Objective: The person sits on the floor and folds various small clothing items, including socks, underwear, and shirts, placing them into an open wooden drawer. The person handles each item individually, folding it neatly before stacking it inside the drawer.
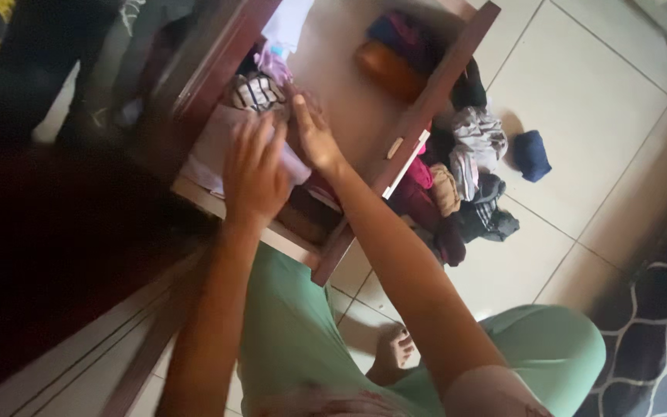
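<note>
While the left hand (252, 171) lies spread, fingers loose, flat on a pale pink folded garment (218, 147) at centre frame, the right hand (314, 131) presses open-palmed just beside it, gripping nothing. The garment sits in the near corner of an open wooden drawer (434, 77), next to a striped cloth (256, 91). A clothes pile (465, 185) lies on the tiled floor (580, 100), right of the drawer.

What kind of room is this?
Probably a bedroom at home. Both hands press folded clothes into a pulled-out wooden drawer, a pile of clothes lies on the tiled floor, and a patterned rug sits nearby.
</note>
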